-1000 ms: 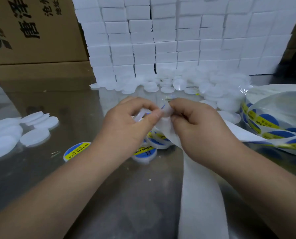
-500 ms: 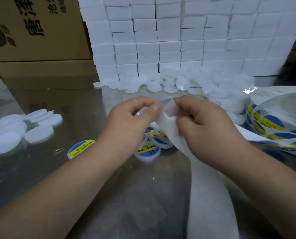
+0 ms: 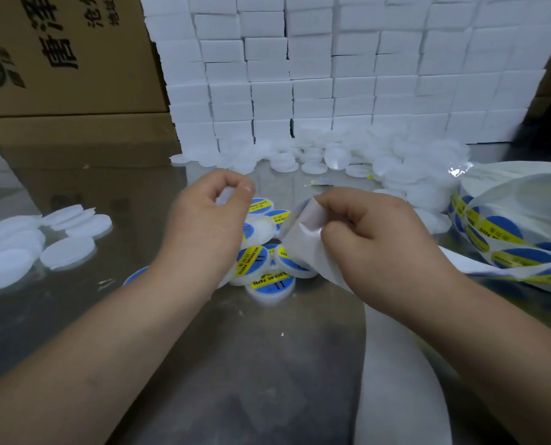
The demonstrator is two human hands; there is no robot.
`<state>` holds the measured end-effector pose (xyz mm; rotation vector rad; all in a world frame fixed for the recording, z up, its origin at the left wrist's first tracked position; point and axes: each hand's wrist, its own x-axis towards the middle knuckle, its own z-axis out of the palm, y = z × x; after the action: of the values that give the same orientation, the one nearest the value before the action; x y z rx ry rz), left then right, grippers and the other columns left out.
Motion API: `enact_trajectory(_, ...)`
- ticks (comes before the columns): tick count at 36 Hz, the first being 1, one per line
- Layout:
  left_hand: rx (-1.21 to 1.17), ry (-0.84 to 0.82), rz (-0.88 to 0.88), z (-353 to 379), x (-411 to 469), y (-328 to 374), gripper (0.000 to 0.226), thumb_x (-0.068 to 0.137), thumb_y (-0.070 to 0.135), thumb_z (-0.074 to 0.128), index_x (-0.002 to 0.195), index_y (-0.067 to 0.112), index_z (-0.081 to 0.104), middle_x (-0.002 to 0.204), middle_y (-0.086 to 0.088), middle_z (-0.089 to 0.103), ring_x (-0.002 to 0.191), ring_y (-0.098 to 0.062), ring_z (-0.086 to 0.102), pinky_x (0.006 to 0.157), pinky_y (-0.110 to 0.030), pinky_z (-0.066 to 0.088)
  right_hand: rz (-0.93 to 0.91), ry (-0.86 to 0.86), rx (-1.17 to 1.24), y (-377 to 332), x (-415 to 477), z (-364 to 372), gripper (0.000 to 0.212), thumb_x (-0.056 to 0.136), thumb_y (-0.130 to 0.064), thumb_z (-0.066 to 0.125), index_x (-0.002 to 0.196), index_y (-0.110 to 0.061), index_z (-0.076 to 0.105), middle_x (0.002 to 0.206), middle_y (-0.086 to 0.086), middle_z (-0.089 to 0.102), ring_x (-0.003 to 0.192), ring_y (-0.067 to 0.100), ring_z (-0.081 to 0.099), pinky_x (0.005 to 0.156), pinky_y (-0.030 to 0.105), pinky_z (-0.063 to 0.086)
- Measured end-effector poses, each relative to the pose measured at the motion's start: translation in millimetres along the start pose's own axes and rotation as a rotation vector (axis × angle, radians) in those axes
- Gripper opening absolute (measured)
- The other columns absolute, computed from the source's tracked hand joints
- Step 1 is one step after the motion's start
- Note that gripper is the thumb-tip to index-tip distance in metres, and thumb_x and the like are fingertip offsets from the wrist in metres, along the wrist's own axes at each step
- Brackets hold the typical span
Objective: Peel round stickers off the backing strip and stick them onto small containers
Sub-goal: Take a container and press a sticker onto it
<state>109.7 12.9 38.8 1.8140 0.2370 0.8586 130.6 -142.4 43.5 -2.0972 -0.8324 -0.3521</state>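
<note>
The left hand, just left of the frame's centre, is gripping a small translucent container between its curled fingers and thumb. The fingers are covering most of it, so whether a sticker is lying on it cannot be told. The right hand, just right of centre and apart from the left, is pinching a folded bend of the white backing strip between its thumb and curled fingers. From that pinch a bare length of the strip is trailing down to the bottom edge of the frame. Another length is running off to the right edge, where loose coils are carrying round blue stickers, each crossed by a yellow band. Between and just below the two hands, a small pile of labelled containers is lying on the shiny metal table, their blue and yellow labels reading "SOLDERING PASTE". One more labelled container is peeking out from behind the left forearm. At the left edge a cluster of plain white containers is lying overlapped. A larger heap of unlabelled containers is spreading across the upper middle, at the foot of a wall of stacked white boxes. Brown cardboard cartons with black printed characters are filling the upper left.
</note>
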Motion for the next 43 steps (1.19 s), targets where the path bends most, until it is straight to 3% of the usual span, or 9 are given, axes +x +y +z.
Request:
enact_trajectory(3,-0.059,-0.005,0.016,-3.6,0.7,2.5,0.018,0.086,0.03,0.054,0.07,0.025,0.059,0.077,0.001,0.063,0.075,-0.019,0.057,0.075,-0.036,0.05,0.0,0.034,-0.005,-0.4,1.1,-1.9,0.029,0.065,-0.026,0.034,0.081,-0.017,0.056,0.073,-0.008,0.055,0.068,0.013,0.048,0.057,0.028,0.039)
enact_trajectory(8,-0.053,-0.258,0.088,4.9,-14.4,7.4,0.017,0.08,0.026,0.067,0.063,0.026,0.063,0.058,0.017,0.058,0.054,0.0,0.05,0.056,-0.012,0.043,-0.02,0.017,-0.02,0.0,0.3,-0.2,0.021,0.067,-0.03,0.038,0.067,-0.013,0.051,0.062,-0.009,0.049,0.057,0.009,0.042,0.05,0.025,0.033)
enact_trajectory(12,-0.001,-0.07,0.039,2.5,-6.2,0.1,0.025,0.085,0.025,0.058,0.061,0.031,0.061,0.055,0.017,0.053,0.048,0.0,0.045,0.047,-0.01,0.036,-0.037,0.03,-0.017,1.2,-1.0,0.8,0.018,0.08,-0.026,0.049,0.063,-0.019,0.048,0.06,-0.006,0.05,0.061,0.008,0.044,0.057,0.024,0.036)
enact_trajectory(16,-0.03,0.171,-0.029,-4.7,7.2,-5.7,0.024,0.086,0.031,0.053,0.063,0.033,0.06,0.06,0.011,0.053,0.048,-0.008,0.044,0.037,-0.012,0.033,0.015,0.073,0.066,1.9,0.9,-1.1,0.025,0.081,-0.022,0.05,0.094,-0.041,0.042,0.061,-0.014,0.054,0.061,0.001,0.048,0.058,0.017,0.036)
enact_trajectory(22,0.055,0.219,0.017,-7.3,8.2,-8.3,0.027,0.088,0.042,0.049,0.066,0.028,0.055,0.055,0.012,0.047,0.044,-0.002,0.038,0.038,-0.012,0.03,-0.008,0.203,-0.05,2.0,0.2,-4.1,0.063,0.08,-0.008,0.052,0.13,-0.042,0.036,0.103,-0.018,0.038,0.068,0.006,0.041,0.062,0.015,0.03)
enact_trajectory(30,0.204,0.172,0.206,-6.4,-1.9,-5.7,0.028,0.09,0.043,0.047,0.066,0.029,0.05,0.064,0.01,0.044,0.06,0.007,0.042,0.054,-0.009,0.03,-0.08,0.367,-0.272,-6.8,1.9,-13.2,0.059,0.072,0.004,0.047,0.115,-0.037,0.055,0.15,-0.009,0.022,0.054,0.003,0.045,0.054,0.022,0.025)
enact_trajectory(36,0.241,0.157,0.238,-6.1,-3.8,-5.4,0.027,0.083,0.053,0.041,0.067,0.033,0.048,0.073,0.011,0.049,0.068,0.008,0.045,0.058,-0.008,0.031,0.039,0.184,-0.042,-4.7,4.3,-11.7,0.031,0.075,-0.009,0.047,0.06,-0.029,0.066,0.06,-0.012,0.064,0.062,0.0,0.049,0.052,0.009,0.035)
enact_trajectory(40,0.291,0.131,0.36,-6.2,-8.4,-2.2,0.022,0.083,0.054,0.042,0.068,0.037,0.044,0.076,0.014,0.046,0.076,0.013,0.044,0.064,-0.002,0.029,0.23,0.042,0.23,-5.2,4.5,-9.3,0.026,0.067,-0.035,0.05,0.074,-0.018,0.069,0.071,0.004,0.066,0.054,0.014,0.053,0.052,0.021,0.036)
enact_trajectory(43,0.287,0.101,0.42,-6.2,-11.4,-0.3,0.024,0.078,0.055,0.041,0.076,0.033,0.048,0.079,0.016,0.045,0.075,0.003,0.042,0.066,-0.001,0.03,0.301,0.004,0.394,-7.2,4.8,-10.0,0.028,0.075,-0.043,0.051,0.063,-0.028,0.071,0.061,-0.011,0.068,0.057,-0.001,0.058,0.06,0.023,0.04)
